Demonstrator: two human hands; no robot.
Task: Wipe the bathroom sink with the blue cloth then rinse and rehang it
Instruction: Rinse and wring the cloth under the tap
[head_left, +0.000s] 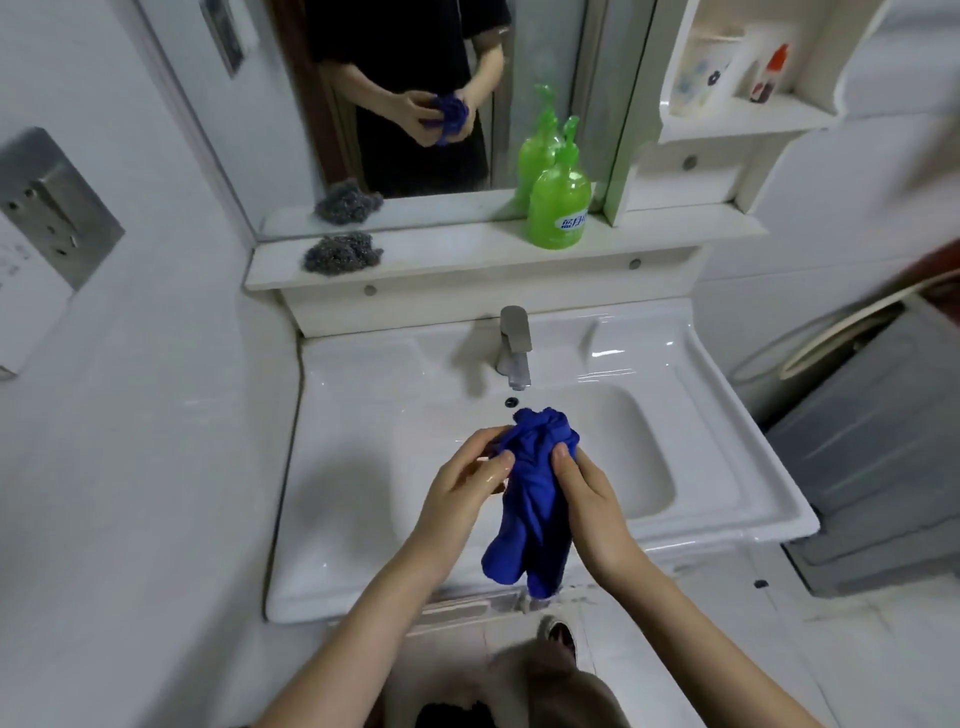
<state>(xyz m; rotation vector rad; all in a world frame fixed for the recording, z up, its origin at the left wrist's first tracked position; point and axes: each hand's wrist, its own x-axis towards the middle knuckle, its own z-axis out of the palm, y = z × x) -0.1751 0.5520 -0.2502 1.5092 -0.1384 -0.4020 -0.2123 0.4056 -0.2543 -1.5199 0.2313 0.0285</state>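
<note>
Head view.
A: How's the cloth (530, 488)?
B: Deep blue, bunched into a creased hanging bundle over the sink (363, 467). The left hand (462, 488) at its 9 o'clock and the right hand (592, 499) at 3 both curl round it, covering its sides.
A: Around it?
B: Tap (514, 343) at 12. Beyond, a scourer (343, 253) at 11 and a green bottle (558, 202) at 1.
</note>
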